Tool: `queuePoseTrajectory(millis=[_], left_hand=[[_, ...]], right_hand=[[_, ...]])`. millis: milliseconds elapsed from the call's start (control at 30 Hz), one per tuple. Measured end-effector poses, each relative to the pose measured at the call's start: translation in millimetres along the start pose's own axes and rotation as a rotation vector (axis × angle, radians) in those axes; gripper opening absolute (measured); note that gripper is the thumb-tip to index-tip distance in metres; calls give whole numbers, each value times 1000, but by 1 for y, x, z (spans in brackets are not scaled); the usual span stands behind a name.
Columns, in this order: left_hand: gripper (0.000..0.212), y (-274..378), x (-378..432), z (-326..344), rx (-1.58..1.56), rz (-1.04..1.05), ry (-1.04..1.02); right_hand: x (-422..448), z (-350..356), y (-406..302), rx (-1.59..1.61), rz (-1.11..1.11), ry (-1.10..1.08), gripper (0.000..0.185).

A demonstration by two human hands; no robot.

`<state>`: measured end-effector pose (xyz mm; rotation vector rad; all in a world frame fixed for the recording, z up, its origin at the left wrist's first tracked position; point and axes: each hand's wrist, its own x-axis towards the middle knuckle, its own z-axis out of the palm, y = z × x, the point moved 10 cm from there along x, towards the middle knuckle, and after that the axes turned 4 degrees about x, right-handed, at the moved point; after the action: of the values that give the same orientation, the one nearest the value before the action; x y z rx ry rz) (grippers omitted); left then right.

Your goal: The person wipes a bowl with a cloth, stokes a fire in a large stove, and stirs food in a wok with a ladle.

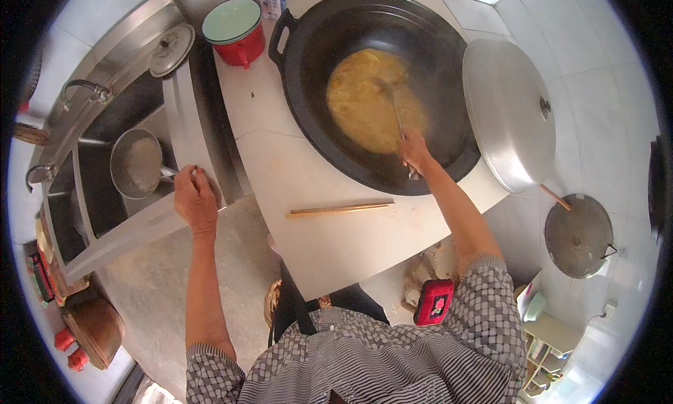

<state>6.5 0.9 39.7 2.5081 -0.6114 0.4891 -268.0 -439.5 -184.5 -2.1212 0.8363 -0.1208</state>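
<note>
My right hand (413, 150) grips the handle of a long metal ladle or spatula (395, 107). Its working end is down in a yellow, soupy food (357, 101), partly hidden by the liquid and steam. This food fills the bottom of a large black wok (315, 104) set into the tiled counter. At the sink's near corner, my left hand (195, 196) has its fingers curled. It is at the handle of a round metal pan (116, 162) in the sink; whether it holds that handle or rests on the rim cannot be told.
A pair of wooden chopsticks (339, 209) lies on the counter (326, 251). At the back stand a red enamel pot (239, 49) and a carton (272, 1). A big metal lid (510, 114) leans right of the wok. Another lid (172, 49) sits by the steel sink (186, 104).
</note>
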Motion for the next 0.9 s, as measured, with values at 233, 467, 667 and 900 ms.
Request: queuePoseTrajectory(millis=[233,467,667,900], left_hand=[[12,2,0,-5,51,83,56],[12,10,3,-4,13,62,54],[12,-2,0,-6,7,7,4],[11,-2,-3,-6,31,10,26]], right_hand=[[-102,-66,-140,-293,103,-220,36],[-85,-55,-63,-571,13,-179,38],[-35,-72,-88,-101,229,45,39],[-69,-102,-77,-49,361,61,40]])
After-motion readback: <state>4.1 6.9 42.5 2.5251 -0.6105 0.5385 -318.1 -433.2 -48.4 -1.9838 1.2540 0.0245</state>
